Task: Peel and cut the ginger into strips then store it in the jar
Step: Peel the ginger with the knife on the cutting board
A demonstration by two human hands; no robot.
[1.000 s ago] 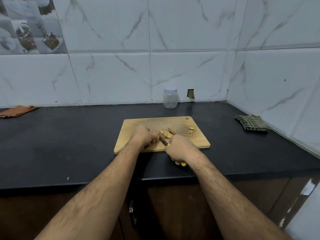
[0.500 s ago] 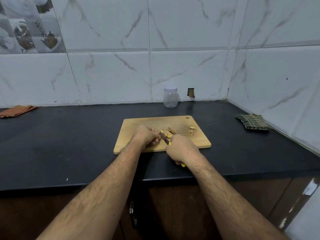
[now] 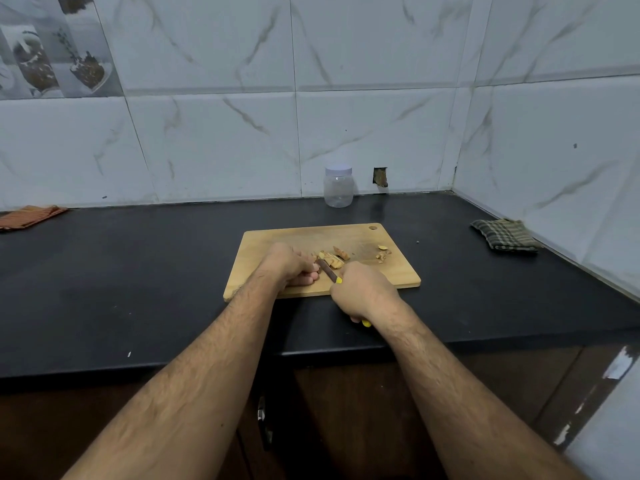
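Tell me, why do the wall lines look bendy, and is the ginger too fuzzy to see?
In the head view, the wide-angle lens bows the tile lines, most near the edges; the light is dim and even, with no hard shadows; the ginger pieces on the cutting board look small and soft, so their cut shape is unclear; a pale reflection shows on the cabinet front.

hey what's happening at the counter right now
A person is cutting ginger on a wooden cutting board set on a dark counter. The right hand grips a yellow-handled knife with its blade down at the ginger pieces, while the left hand is curled beside the blade, apparently steadying a piece. A few scraps lie nearer the board's right end. The clear jar stands by the wall with its lid on, nothing visibly inside.
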